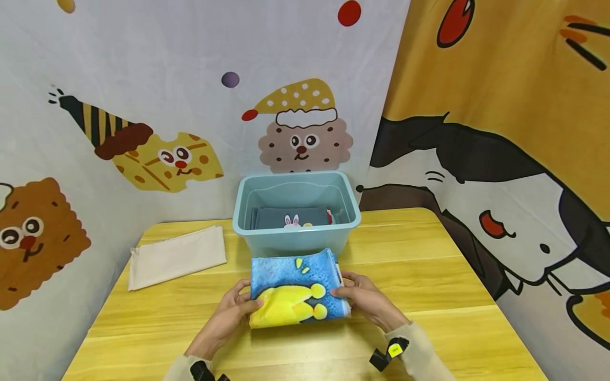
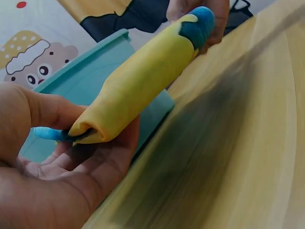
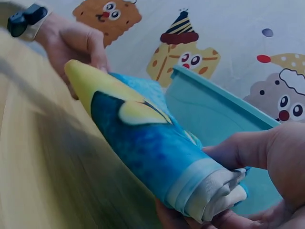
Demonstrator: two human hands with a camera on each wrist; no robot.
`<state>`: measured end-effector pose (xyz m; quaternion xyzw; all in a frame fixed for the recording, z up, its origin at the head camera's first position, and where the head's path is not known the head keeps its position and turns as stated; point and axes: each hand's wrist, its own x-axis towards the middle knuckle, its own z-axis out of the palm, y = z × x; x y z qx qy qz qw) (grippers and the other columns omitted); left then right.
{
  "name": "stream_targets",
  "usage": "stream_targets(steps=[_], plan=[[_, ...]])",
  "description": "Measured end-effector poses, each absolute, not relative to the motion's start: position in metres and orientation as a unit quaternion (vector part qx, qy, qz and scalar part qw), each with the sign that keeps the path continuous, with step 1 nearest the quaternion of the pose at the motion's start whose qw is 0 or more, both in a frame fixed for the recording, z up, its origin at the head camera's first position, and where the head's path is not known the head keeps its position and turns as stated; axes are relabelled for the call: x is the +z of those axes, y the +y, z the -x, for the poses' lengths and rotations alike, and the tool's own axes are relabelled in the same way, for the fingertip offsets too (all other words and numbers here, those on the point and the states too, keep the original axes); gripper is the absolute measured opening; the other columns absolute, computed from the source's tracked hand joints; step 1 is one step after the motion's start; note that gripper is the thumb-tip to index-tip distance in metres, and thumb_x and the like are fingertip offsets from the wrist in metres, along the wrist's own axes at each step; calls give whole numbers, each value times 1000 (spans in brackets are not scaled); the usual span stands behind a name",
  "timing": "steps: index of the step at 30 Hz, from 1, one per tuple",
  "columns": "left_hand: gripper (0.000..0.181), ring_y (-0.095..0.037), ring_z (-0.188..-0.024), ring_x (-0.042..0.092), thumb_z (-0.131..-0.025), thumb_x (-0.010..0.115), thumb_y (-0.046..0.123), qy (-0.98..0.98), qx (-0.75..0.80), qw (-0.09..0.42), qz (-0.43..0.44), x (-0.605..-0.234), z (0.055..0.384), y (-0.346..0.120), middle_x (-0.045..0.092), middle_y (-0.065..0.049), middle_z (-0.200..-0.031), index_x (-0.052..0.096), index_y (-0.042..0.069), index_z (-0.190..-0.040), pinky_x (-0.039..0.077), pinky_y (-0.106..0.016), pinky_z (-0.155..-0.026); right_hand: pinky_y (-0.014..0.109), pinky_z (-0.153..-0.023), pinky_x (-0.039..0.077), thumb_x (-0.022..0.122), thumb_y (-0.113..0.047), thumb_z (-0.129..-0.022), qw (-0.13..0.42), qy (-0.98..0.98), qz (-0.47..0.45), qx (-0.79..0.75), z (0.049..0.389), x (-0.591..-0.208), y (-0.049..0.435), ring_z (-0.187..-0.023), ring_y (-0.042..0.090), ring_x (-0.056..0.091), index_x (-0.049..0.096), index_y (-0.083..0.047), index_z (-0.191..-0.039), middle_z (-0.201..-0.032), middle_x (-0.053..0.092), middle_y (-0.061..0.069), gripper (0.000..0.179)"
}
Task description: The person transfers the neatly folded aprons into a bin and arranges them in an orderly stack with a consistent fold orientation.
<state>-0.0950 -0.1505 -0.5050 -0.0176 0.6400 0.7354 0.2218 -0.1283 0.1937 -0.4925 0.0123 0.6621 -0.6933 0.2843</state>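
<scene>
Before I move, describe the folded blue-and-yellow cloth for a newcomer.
On the yellow wood-grain table, find the pale blue plastic bin. Nearer the camera, left hand and right hand hold the cloth, its bright print unlike the plain beige folded fabric.

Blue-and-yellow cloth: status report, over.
Left hand and right hand grip opposite ends of the folded cloth, held off the table. Bin just beyond it; nothing visible between. Beige fabric left of the bin.

Can read no text; see only illegible marks on the yellow label (image 1: 395,350) of the right wrist device (image 1: 379,361).
</scene>
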Motion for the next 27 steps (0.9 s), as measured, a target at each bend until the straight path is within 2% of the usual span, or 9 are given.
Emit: stream_targets(steps=[5, 11, 15, 19, 23, 27], plan=[[72, -5, -87, 67, -95, 67, 4, 604, 761, 235, 21, -500, 94, -149, 72, 2, -116, 22, -3, -151, 55, -21, -73, 40, -93, 61, 66, -10, -96, 309, 635, 23, -707, 127, -489, 198, -110, 23, 70, 26, 9, -156, -136, 63, 20, 75], [85, -1, -91, 66, -97, 65, 7, 593, 767, 243, 5, -496, 92, -149, 69, 0, -128, 9, -8, -159, 55, -19, -79, 40, -90, 61, 63, -14, -98, 315, 627, 36, -712, 127, -480, 201, -107, 21, 71, 23, 5, -159, -128, 68, 12, 75], [82, -3, -98, 66, -98, 66, 11, 607, 759, 235, 10, -490, 92, -147, 66, -4, -134, 16, -8, -159, 55, -19, -82, 39, -89, 62, 62, -16, -99, 309, 630, 36, -711, 126, -472, 200, -105, 20, 72, 23, 7, -158, -124, 70, 11, 74], [79, -8, -109, 66, -97, 68, 13, 628, 747, 215, 27, -480, 91, -145, 61, -16, -141, 22, -6, -158, 56, -23, -89, 38, -86, 62, 62, -18, -100, 287, 657, 44, -696, 126, -463, 200, -101, 18, 73, 28, 8, -156, -119, 73, 11, 71], [79, -10, -110, 66, -96, 68, 12, 641, 743, 192, 31, -468, 92, -144, 53, -25, -148, 23, -3, -159, 56, -24, -90, 39, -85, 63, 65, -20, -99, 263, 680, 53, -682, 128, -455, 201, -100, 19, 74, 36, 8, -153, -118, 74, 12, 67], [79, -13, -112, 65, -94, 68, 10, 652, 738, 172, 28, -458, 94, -145, 51, -27, -149, 24, 1, -159, 56, -25, -90, 40, -83, 64, 68, -20, -99, 237, 693, 63, -678, 132, -448, 201, -98, 21, 75, 43, 7, -148, -115, 75, 14, 61]])
